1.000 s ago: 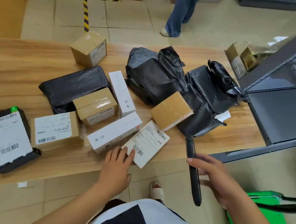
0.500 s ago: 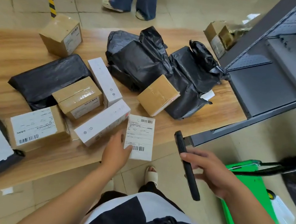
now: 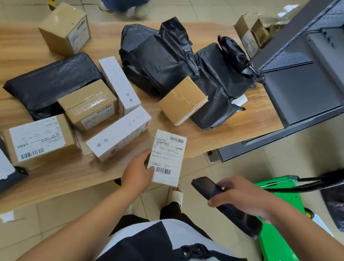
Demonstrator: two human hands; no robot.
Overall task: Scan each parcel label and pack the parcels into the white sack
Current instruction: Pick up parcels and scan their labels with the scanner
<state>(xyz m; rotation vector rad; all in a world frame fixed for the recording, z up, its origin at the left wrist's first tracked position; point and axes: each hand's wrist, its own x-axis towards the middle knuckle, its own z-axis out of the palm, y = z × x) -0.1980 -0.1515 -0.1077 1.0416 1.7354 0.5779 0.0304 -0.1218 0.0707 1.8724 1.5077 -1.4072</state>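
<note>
Parcels (image 3: 40,139) crowd the surface (image 3: 1,44) almost to its near edge. There the fingers of the left hand (image 3: 138,173) grip a white labelled parcel (image 3: 167,156) by its left side, its lower half past the edge, over the floor. Just right, above open floor, the fingers of the right hand (image 3: 243,197) curl round a black scanner (image 3: 207,186), with a green cart (image 3: 282,254) beside the wrist and a grey shelf (image 3: 306,90) at the surface's right end.

Both bare forearms are reaching forward. The left hand (image 3: 138,173) is pinching a labelled parcel (image 3: 166,158) by its edge; the right hand (image 3: 243,199) is curling around a black scanner (image 3: 206,185).
</note>
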